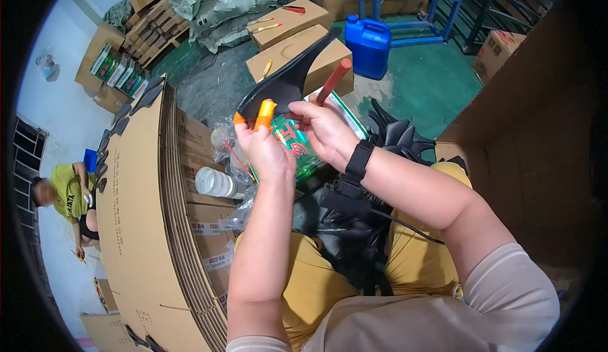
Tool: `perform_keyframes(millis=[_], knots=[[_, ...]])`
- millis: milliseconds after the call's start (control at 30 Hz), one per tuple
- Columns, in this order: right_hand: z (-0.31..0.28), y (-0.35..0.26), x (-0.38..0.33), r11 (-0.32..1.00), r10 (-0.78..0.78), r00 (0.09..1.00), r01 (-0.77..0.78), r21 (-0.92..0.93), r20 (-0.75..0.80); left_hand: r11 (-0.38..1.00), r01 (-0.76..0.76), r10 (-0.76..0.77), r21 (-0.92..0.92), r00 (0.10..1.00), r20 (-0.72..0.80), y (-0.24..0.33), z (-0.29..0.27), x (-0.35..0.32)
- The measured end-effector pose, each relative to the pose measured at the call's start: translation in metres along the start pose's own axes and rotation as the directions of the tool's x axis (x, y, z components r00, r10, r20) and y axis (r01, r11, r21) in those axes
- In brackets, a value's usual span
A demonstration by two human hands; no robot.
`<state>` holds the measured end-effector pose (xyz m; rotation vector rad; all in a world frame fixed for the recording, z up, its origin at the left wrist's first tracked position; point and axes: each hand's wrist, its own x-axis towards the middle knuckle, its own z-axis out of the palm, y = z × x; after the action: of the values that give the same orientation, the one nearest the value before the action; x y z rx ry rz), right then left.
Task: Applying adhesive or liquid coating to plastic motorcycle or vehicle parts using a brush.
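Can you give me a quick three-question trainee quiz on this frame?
1. True or false: the left hand wears orange finger cots on its fingers.
2. What does the right hand hold? A) a red-handled tool B) a blue jerrycan C) a roll of tape
3. Which thing do both hands work on, raised over the lap?

Key: 1 true. 2 A. 3 the black pointed plastic part.
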<state>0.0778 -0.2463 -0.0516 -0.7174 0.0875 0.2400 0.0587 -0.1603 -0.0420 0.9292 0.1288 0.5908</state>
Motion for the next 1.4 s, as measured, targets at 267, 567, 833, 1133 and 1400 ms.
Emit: perform_keyframes(millis=[267,567,833,1133,1400], knots=[[-0.050,-0.056,0.034,0.895,-0.302,0.949,0.249,-0.371,-0.092,0.864,-0.228,-0.036,0.449,0.861,0.507,0.028,-0.024,0.012],[-0.093,-0.076,0.029,0.687,-0.209,0.978,0.147,-0.712,0.000,0.584,-0.303,-0.130,0.753,0.881,0.455,0.079,-0.077,0.021],[-0.090,-0.035,0.030,0.724,-0.131,0.988,0.036,-0.689,-0.087,0.414,-0.392,-0.206,0.821,0.839,0.504,0.081,-0.087,0.017],[-0.111,0.022,0.063,0.707,-0.123,0.973,-0.054,-0.705,-0.197,0.244,-0.557,-0.483,0.794,0.640,0.598,0.041,-0.077,0.008],[-0.130,0.024,0.081,-0.073,-0.309,0.947,0.072,-0.995,0.091,-0.066,-0.657,-0.621,0.751,0.616,0.484,-0.025,-0.098,0.002]])
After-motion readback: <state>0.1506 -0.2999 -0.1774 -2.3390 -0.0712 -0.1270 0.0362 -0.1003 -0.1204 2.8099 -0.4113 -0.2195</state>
